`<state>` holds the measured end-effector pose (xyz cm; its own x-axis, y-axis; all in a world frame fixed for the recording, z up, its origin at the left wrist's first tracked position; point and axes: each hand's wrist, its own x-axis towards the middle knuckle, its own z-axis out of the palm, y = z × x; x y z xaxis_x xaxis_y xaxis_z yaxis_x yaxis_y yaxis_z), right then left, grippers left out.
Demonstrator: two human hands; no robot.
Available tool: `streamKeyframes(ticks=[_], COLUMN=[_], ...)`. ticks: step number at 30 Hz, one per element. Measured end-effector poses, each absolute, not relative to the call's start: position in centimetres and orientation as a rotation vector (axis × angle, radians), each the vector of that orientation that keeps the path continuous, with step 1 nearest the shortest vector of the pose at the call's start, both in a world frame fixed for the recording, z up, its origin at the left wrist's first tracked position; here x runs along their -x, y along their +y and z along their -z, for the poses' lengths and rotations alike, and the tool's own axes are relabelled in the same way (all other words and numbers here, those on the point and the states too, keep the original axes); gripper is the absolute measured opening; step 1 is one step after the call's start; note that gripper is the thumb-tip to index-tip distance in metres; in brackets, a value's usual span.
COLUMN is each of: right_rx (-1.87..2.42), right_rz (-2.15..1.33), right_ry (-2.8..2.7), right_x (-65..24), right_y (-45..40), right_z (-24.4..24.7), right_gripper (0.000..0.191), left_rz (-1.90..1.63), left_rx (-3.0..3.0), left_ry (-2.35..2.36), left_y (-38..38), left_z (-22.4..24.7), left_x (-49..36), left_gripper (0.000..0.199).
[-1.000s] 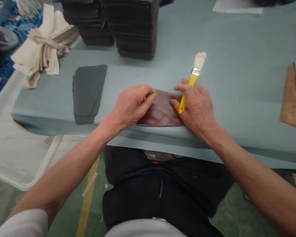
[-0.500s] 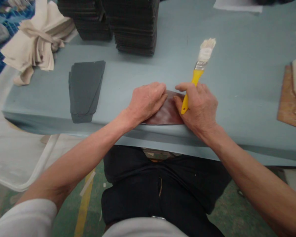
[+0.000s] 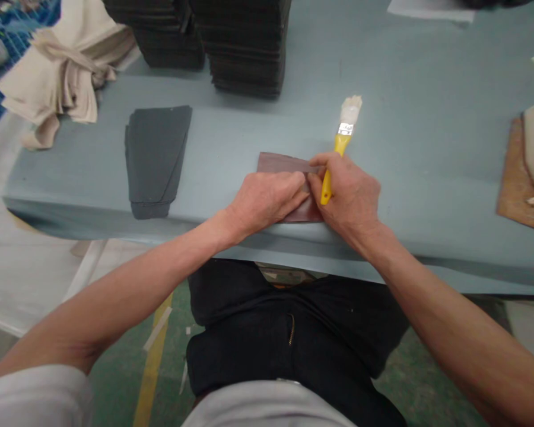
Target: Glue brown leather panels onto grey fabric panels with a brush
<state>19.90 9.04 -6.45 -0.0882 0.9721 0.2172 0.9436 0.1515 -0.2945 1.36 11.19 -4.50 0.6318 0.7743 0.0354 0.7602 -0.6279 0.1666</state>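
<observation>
A reddish-brown, leather-like piece (image 3: pixel 278 163) lies flat near the table's front edge, partly covered by both hands. My left hand (image 3: pixel 271 198) is closed on top of it, fingers curled and pressed to its surface; whether anything is pinched there is hidden. My right hand (image 3: pixel 349 193) grips a paintbrush with a yellow handle (image 3: pixel 342 142), its pale bristles pointing up and away from the piece. The right fingertips also touch the piece close to the left fingers. To the left lies a small stack of dark grey cut pieces (image 3: pixel 158 157).
Tall stacks of dark sheets (image 3: pixel 244 47) stand at the back of the blue-grey table (image 3: pixel 409 166). Bundled cream cloth strips (image 3: pixel 78 71) lie at the far left. On the right edge is a brown board (image 3: pixel 511 172) with pale material on it.
My left hand has slid down and slightly right across the brown piece, uncovering its upper left part. My right hand has shifted left, and the brush has come lower with it.
</observation>
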Motion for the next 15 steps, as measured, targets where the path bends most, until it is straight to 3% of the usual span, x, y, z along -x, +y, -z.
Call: streamKeyframes(ticks=[15], right_rx=[1.788], right_rz=[-0.024], right_ry=[-2.036], right_x=[-19.6], right_y=[9.0], right_z=[7.1], right_gripper=[0.027], left_rz=[-0.201], left_rx=[-2.687], left_ry=[1.286], left_y=[8.4], left_z=[5.7], left_x=[-0.1], left_gripper=[0.033])
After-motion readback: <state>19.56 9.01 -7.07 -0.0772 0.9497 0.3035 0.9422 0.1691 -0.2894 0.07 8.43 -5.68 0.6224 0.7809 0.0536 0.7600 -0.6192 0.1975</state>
